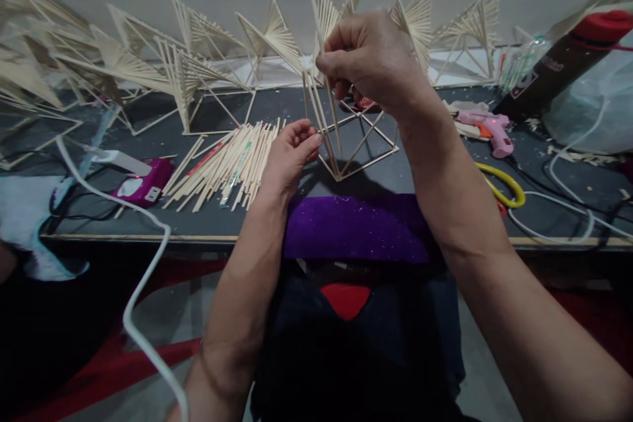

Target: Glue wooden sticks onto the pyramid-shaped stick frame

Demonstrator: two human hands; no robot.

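A frame of thin wooden sticks point(368, 163) stands on the dark table in front of me, its near corner at the edge of a purple cloth point(356, 227). Raised over its upper part, my right hand point(368, 56) pinches a thin stick point(315, 10) that points upward. My left hand point(297, 151) is at the frame's left side, thumb and fingertips close together by the slanting sticks; whatever is between them is too small to make out. To the left of that hand lies a pile of loose sticks point(212, 175).
Several finished stick structures point(277, 33) line the back of the table. At the right are a pink glue gun point(494, 132), a yellow ring point(517, 194) and a dark bottle point(548, 72). A purple power adapter point(143, 183) and white cable point(143, 277) are at the left.
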